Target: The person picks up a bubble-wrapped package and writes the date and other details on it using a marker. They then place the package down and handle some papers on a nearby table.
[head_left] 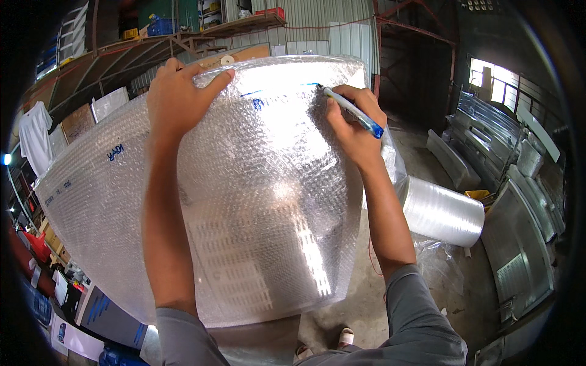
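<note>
My right hand (351, 122) is closed around a blue-capped white marker pen (353, 111), tip on the top edge of the large bubble-wrapped slotted metal panel (256, 201) standing before me. My left hand (177, 97) lies open, fingers hooked over that upper rim. I reckon the soft bubbles could let the tip skid and smear the blue marks. If my left hand slackens, the panel may tip toward the roll of clear plastic film (442, 210).
</note>
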A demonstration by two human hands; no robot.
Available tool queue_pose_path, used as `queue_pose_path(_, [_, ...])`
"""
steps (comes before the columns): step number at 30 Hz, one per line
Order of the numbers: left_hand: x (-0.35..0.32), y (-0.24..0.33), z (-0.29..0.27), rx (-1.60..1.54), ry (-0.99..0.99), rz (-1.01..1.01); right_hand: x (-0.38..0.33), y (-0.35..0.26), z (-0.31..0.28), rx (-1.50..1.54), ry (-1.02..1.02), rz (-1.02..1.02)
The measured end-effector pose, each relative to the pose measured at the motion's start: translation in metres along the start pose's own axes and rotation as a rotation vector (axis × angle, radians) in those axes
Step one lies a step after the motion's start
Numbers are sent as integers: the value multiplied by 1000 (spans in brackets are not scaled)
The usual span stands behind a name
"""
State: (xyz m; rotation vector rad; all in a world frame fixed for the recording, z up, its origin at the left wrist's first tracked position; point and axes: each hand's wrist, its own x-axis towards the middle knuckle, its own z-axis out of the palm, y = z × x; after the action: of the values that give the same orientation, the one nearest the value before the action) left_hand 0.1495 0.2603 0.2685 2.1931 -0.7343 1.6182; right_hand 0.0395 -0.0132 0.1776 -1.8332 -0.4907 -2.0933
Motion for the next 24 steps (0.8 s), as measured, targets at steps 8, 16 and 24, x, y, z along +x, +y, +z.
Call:
queue_pose_path(8, [-1, -2, 0, -7, 12, -8, -22, -3, -11, -43, -73, -89])
queue_pose_path(16, [1, -5, 4, 11, 45, 18, -8, -62, 37, 298, -16, -113])
queue_pose_path(24, [0, -6, 4, -20, 79, 61, -9, -65, 74, 264, 25, -122])
